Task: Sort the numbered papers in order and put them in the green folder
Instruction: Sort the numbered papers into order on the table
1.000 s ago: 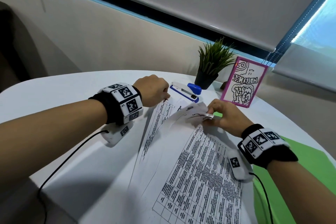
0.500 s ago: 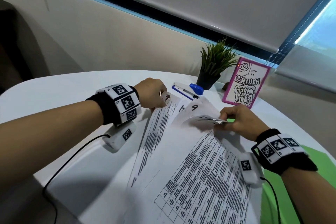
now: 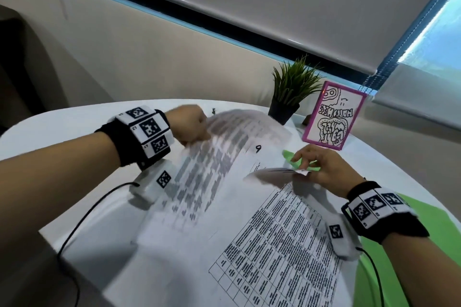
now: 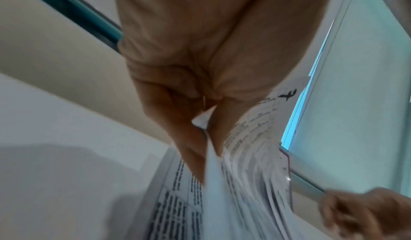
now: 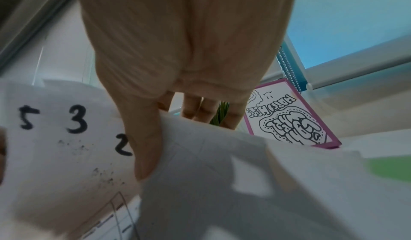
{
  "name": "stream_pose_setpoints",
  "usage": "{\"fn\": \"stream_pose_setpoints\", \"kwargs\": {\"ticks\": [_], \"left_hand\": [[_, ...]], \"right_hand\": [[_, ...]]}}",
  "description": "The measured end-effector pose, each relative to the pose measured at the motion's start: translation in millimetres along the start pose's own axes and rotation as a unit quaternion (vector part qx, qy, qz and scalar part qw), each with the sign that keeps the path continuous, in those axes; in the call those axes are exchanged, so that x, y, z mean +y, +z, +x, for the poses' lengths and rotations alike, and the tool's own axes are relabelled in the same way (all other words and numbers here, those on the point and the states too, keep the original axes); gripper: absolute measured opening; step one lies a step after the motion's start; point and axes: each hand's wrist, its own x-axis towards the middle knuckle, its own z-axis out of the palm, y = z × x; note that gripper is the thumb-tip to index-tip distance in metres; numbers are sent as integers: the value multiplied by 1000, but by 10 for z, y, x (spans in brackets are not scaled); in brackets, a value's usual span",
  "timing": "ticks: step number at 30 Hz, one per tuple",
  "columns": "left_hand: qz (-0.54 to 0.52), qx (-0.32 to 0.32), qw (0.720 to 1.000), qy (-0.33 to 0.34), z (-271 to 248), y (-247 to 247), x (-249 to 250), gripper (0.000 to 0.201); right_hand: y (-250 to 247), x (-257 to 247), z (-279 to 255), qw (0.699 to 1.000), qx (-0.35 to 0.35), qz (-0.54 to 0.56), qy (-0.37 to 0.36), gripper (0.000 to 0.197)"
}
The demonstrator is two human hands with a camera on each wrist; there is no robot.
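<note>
Printed sheets lie fanned on the white table [image 3: 74, 137]. My left hand [image 3: 193, 129] grips the far edge of one sheet [image 3: 219, 157] and holds it raised and curved, blurred by motion. In the left wrist view that sheet [image 4: 251, 138] shows a handwritten 7 by its corner. My right hand [image 3: 305, 169] pinches the lifted corners of the top sheets [image 3: 274, 172]. The right wrist view has my thumb [image 5: 144, 147] on a corner, with sheets marked 5, 3 and 2 [image 5: 73, 120] fanned to the left. A sheet marked 9 [image 3: 258, 148] lies flat. The green folder [image 3: 429, 227] lies under the pile at the right.
A small potted plant [image 3: 291, 87] and a pink-framed drawing [image 3: 334, 117] stand at the table's far side, just beyond my right hand. A black cable [image 3: 82, 222] runs from my left wrist toward the near edge.
My left hand has lifted one sheet off the left of the pile and swung it up, hiding the stapler. My right hand keeps pinching the corners and has shifted slightly right.
</note>
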Motion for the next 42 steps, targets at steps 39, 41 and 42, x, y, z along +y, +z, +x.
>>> {"fn": "stream_pose_setpoints", "kwargs": {"ticks": [39,41,42], "left_hand": [[-229,-179,949,121,-85,528,268,17],[-239,-203,941,125,-145,617,327,23],[-245,-219,936,128,-166,657,349,23]], "right_hand": [[-141,-315,-136,994,77,-27,-79,12],[-132,-312,-118,991,82,-63,-80,13],[-133,-310,-118,993,77,-56,-72,12]]}}
